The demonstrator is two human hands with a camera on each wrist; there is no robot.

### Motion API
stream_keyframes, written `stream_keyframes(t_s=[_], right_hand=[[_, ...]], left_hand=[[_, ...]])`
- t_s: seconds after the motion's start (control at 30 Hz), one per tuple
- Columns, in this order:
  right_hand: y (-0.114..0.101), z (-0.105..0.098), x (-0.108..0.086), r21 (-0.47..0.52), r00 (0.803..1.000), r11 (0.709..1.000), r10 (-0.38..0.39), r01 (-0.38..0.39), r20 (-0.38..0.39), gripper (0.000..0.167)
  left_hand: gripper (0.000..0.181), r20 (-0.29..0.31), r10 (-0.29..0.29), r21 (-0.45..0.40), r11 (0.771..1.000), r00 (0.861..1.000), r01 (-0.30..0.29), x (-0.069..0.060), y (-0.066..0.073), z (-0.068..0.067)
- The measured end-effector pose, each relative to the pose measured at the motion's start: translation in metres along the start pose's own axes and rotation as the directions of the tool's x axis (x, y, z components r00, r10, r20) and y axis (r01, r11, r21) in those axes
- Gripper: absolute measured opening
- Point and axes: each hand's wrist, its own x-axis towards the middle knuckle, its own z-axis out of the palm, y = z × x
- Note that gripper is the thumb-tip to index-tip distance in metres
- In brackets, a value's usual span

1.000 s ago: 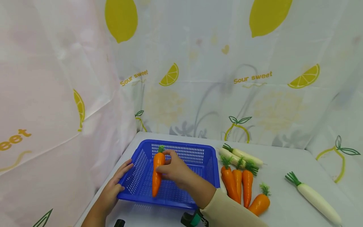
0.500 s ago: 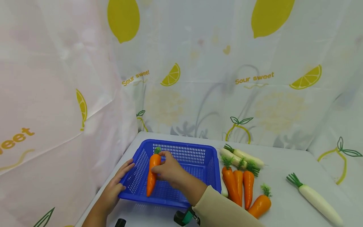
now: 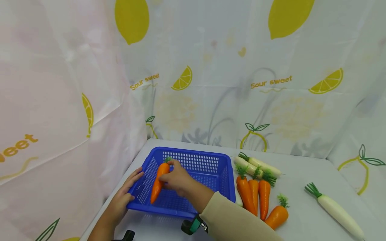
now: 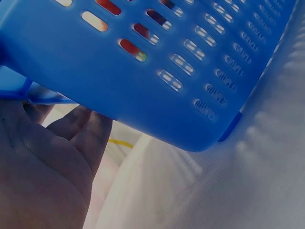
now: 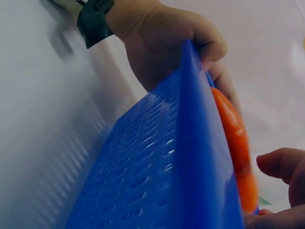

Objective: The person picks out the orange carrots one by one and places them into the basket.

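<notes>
Over the last second, the right hand (image 3: 178, 177) shifts left across the basket (image 3: 196, 164), and the carrot (image 3: 158, 182) goes with it. The carrot hangs nearly straight up and down in the head view at first; now it slants, its tip swung out to the left of the grip. The left hand (image 3: 118, 202) stays where it is, at the basket's near left corner. I judge that this brings the carrot alongside the left wall, but the placing is not finished while the fingers remain around it.

The carrot is inside the basket's outline, just left of the right thumb. Its leafy top (image 3: 168, 160) points away from the person, beside the index finger; its narrow tip points back and leftward, towards the left hand. The long axis runs aslant between those two ends.

The right fingers and thumb curl around the thick end, spread about the carrot's width. The right wrist view shows a slight gap by the thumb, so how firm the hold is I cannot tell. The left hand grips the rim, thumb over the edge. Well to the right of the grip lie other carrots (image 3: 264, 197) and, behind them, white radishes (image 3: 262, 165).
</notes>
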Motion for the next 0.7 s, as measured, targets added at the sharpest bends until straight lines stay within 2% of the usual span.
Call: stream_keyframes(t_s=[0.1, 0.23, 0.4, 0.7], right_hand=[[0.002, -0.0039, 0.0021, 0.026, 1.0, 1.0, 0.01, -0.01, 0.004, 0.072], [0.003, -0.0076, 0.0012, -0.003, 1.0, 1.0, 0.028, -0.028, -0.004, 0.07], [0.0042, -0.0077, -0.002, -0.025, 1.0, 0.999, 0.031, -0.031, 0.003, 0.066], [0.0012, -0.0081, -0.0061, 0.016, 1.0, 1.0, 0.027, -0.027, 0.004, 0.069]], left_hand=[[0.091, 0.008, 0.008, -0.003, 1.0, 1.0, -0.008, 0.0009, -0.0005, -0.0003], [0.091, 0.007, 0.026, -0.001, 1.0, 1.0, -0.026, 0.0016, -0.0003, -0.0005], [0.092, 0.0, 0.011, -0.012, 1.0, 1.0, -0.011, 0.001, 0.0012, -0.0001], [0.093, -0.017, -0.004, 0.016, 1.0, 1.0, 0.005, 0.0018, 0.0016, -0.0002]])
